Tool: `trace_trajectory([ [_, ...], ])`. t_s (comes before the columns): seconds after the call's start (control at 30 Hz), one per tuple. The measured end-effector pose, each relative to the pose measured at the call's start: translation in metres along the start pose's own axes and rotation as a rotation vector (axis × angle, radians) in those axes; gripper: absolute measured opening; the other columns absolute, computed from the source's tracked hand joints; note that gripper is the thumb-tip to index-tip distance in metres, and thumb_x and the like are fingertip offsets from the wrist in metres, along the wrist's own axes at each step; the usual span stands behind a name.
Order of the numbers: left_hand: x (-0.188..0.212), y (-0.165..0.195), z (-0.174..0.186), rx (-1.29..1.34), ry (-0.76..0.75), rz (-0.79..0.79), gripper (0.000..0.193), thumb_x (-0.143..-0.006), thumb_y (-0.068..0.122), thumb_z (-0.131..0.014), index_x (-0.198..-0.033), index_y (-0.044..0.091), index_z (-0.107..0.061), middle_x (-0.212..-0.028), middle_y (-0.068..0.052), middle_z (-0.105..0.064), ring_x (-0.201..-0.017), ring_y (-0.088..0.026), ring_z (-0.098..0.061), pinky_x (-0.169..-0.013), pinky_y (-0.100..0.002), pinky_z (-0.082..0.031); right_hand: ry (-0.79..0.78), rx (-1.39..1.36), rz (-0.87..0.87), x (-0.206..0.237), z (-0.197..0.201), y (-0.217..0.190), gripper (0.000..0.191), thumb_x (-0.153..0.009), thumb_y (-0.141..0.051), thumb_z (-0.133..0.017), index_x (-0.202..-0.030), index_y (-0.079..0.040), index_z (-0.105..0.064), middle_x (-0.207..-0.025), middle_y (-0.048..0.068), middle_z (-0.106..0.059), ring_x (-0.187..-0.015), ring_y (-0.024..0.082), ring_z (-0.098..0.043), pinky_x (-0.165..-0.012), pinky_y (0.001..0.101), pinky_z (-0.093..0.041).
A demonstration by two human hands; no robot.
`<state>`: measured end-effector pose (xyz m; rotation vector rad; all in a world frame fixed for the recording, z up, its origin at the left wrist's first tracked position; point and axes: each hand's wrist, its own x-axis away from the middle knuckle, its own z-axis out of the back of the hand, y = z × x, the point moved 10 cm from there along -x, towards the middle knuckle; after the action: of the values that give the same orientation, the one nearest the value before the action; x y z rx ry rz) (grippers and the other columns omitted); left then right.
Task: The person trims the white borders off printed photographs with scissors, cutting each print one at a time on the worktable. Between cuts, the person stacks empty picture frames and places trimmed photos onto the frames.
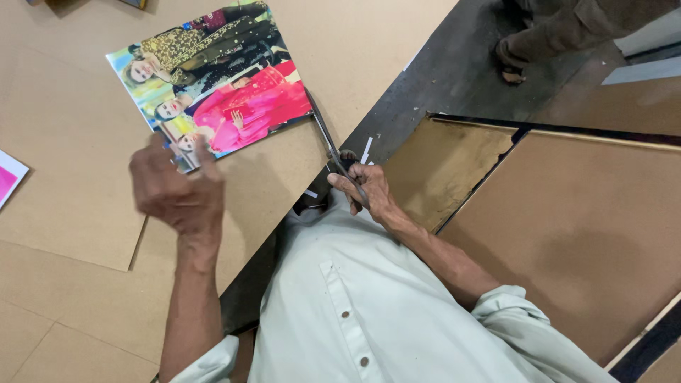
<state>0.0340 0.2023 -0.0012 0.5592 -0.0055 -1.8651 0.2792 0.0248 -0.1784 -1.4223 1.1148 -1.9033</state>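
- While the brown board (85, 177) carries the work across the left and near side of the scene, the cut goes best, I judge, if the sheet stays flat on it, its right edge just past the board's rim so the blades have room underneath.
- The colour photo print (213, 81) lies on that board toward the far left, turned at a slant; it is a glossy sheet with figures in red, pink and gold-patterned clothing on a pale backdrop, and its corners look flat.
- The left hand (177, 191) sits at the print's near corner, fingers curled and thumb on the sheet; it is blurred, so whether it pinches the sheet or only presses it I cannot tell. A firmer press close to the cut line would keep the sheet from twisting.
- The right hand (365, 188) is closed around the scissors' handles, near the board's right rim.
- The scissors (328, 138) point far-left, their tip at the print's right edge; long, steady strokes along that edge should give a straight trim.
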Motion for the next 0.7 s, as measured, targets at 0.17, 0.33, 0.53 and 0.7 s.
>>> trace_trajectory([
  [0.17,0.013,0.113,-0.058,0.051,-0.042,-0.742,0.042,-0.095,0.023,-0.073,-0.124,-0.005,-0.066,-0.134,-0.022,-0.060,-0.130,-0.036,-0.056,-0.114,-0.052,-0.045,-0.008,-0.096,-0.052,0.003,-0.007,-0.002,0.044,-0.087,-0.036,-0.080,-0.063,-0.006,-0.056,-0.051,0.005,-0.056,-0.036,0.011,-0.053,-0.031,0.0282,-0.042],
  [0.33,0.012,0.125,-0.094,-0.014,-0.034,-0.893,0.028,-0.096,0.014,-0.062,-0.115,-0.005,-0.070,-0.127,-0.021,-0.066,-0.124,-0.035,-0.062,-0.111,-0.052,-0.048,0.016,-0.033,-0.073,0.007,-0.003,-0.001,0.046,-0.086,-0.037,-0.080,-0.063,-0.005,-0.056,-0.051,0.004,-0.056,-0.035,0.012,-0.054,-0.032,0.0278,-0.044],
  [0.53,0.025,0.126,-0.089,0.050,-0.008,-1.060,0.023,-0.095,0.011,-0.064,-0.108,-0.006,-0.073,-0.119,-0.022,-0.070,-0.114,-0.034,-0.068,-0.103,-0.047,-0.054,-0.018,-0.134,-0.037,-0.001,-0.004,-0.001,0.046,-0.087,-0.035,-0.081,-0.064,-0.005,-0.056,-0.053,0.005,-0.057,-0.038,0.012,-0.053,-0.033,0.0293,-0.044],
  [0.7,0.028,0.124,-0.087,0.083,-0.019,-1.027,0.023,-0.094,0.009,-0.065,-0.110,-0.006,-0.074,-0.118,-0.022,-0.071,-0.113,-0.033,-0.069,-0.102,-0.045,-0.056,-0.067,-0.117,-0.030,-0.002,-0.007,-0.002,0.045,-0.089,-0.037,-0.077,-0.066,-0.005,-0.056,-0.053,0.005,-0.057,-0.039,0.013,-0.056,-0.035,0.0288,-0.045],
])
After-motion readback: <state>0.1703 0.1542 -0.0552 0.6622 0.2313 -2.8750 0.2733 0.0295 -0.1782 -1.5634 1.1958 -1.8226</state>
